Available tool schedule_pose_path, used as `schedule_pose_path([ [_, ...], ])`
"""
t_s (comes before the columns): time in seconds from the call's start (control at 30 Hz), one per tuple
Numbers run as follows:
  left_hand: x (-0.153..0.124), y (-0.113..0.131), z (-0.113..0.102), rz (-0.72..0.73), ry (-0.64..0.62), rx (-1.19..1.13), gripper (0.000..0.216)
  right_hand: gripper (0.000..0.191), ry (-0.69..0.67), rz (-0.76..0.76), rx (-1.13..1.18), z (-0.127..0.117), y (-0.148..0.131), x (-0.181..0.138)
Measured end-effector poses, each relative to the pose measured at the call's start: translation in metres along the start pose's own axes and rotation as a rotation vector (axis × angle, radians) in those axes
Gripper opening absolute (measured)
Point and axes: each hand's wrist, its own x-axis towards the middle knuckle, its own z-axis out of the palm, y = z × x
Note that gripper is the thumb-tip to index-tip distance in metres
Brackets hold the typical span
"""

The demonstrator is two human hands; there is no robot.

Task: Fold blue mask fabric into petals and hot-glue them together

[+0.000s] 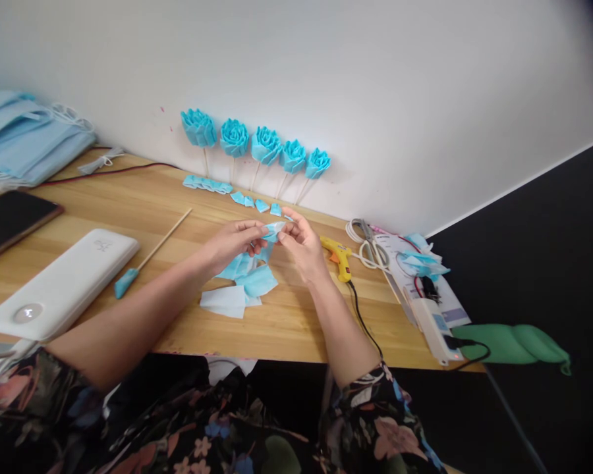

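Observation:
Between my left hand and my right hand is a small folded piece of blue and white mask fabric, pinched by the fingers of both. Just below lie loose cut pieces of the same fabric, blue and white, overlapping on the table. Behind my hands runs a row of small folded blue petals, with a strip of joined folds at its left. Several blue fabric roses on thin sticks lean against the wall. A stick with a blue bud lies left of my left forearm.
Right of my right hand lies a yellow glue gun, its black cord trailing to the front edge. Scissors, paper and a power strip sit farther right. At left are a white power bank, a phone and stacked masks.

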Motion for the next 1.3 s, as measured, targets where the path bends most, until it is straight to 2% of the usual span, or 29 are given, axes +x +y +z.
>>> schedule_pose_path([
  [0.23, 0.0019, -0.0014, -0.0011, -0.001, 0.031, -0.015, 0.023, 0.046, -0.042, 0.031, 0.038, -0.0016, -0.0011, -0.0009],
  [0.53, 0.0013, -0.0017, -0.0022, -0.021, 0.059, 0.093, 0.023, 0.051, 0.049, -0.041, 0.01, -0.0026, -0.0012, 0.0011],
  [0.9, -0.0006, -0.0017, -0.0009, 0.013, -0.076, 0.093, 0.028, 0.055, 0.127, 0.063, 0.164, -0.0033, 0.0006, 0.003],
  [1.3, -0.0007, 0.0012, -0.0037, 0.007, -0.119, 0.106, 0.023, 0.058, 0.164, 0.065, 0.223, -0.0045, -0.0005, 0.0036],
])
